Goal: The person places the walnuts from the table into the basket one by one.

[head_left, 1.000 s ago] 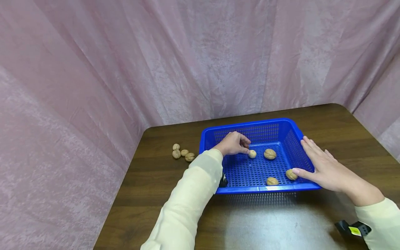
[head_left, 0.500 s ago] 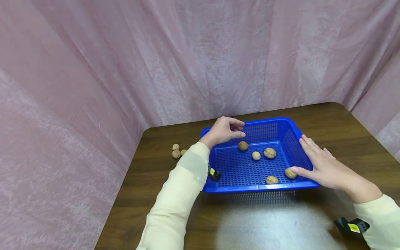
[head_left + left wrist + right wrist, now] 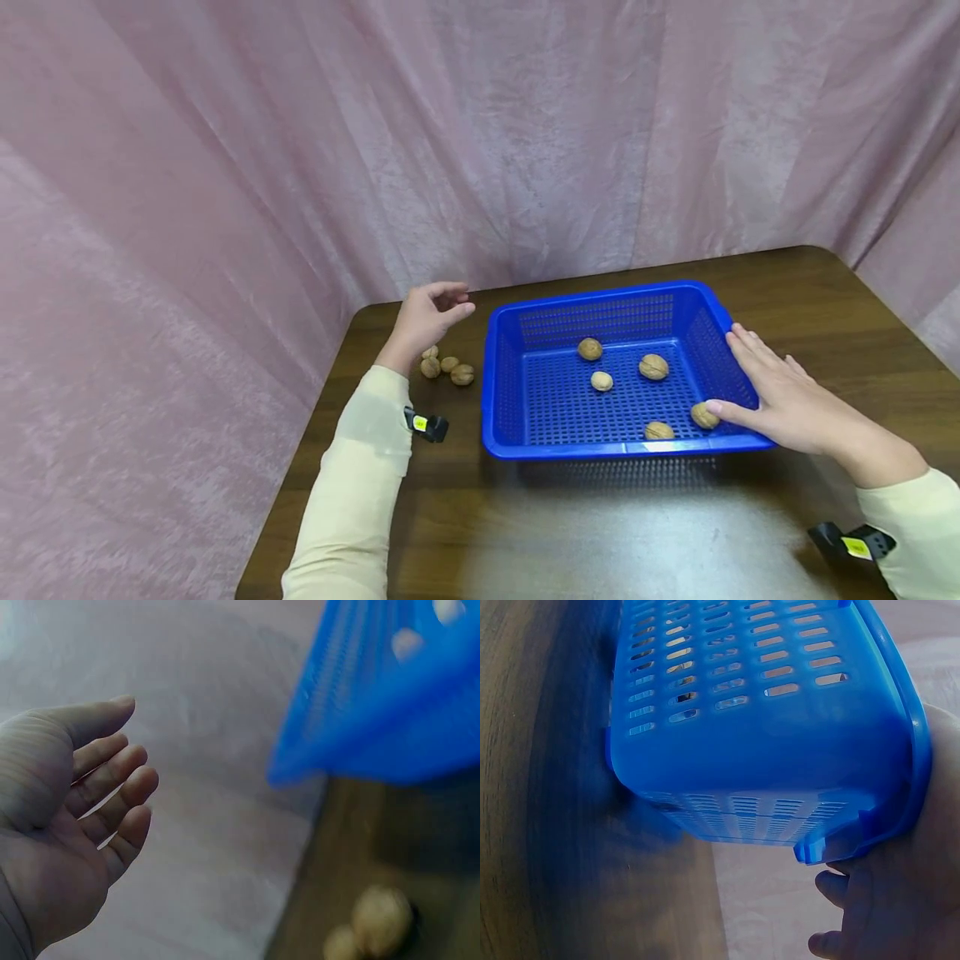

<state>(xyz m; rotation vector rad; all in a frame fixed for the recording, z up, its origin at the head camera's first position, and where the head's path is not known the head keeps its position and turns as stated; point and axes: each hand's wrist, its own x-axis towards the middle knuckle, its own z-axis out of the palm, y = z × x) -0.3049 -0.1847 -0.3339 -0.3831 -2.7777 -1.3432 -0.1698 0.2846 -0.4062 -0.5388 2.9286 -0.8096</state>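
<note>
My left hand (image 3: 427,315) hovers over the table left of the basket, close above several walnuts (image 3: 462,375). Its fingers are loosely bent, thumb apart from them, and the palm in the left wrist view holds nothing. The blue plastic basket (image 3: 630,448) has slotted walls and contains several nuts. Among them are a brown walnut (image 3: 590,349) at the back, a larger walnut (image 3: 654,367) and a smaller, paler nut (image 3: 602,381). My right hand (image 3: 787,404) rests on the basket's right rim, fingers straight along the outside. Its thumb reaches inside, beside a walnut (image 3: 703,416).
The dark wooden table (image 3: 570,533) extends around the basket, with a bright reflection in front. A pink curtain (image 3: 555,150) hangs behind the table and along its left side. Black wrist cameras are strapped on both sleeves.
My left hand let go of a nut in the basket, rose, and moved left over the walnuts on the table. The pale nut has shifted slightly within the basket. My right hand stayed in place.
</note>
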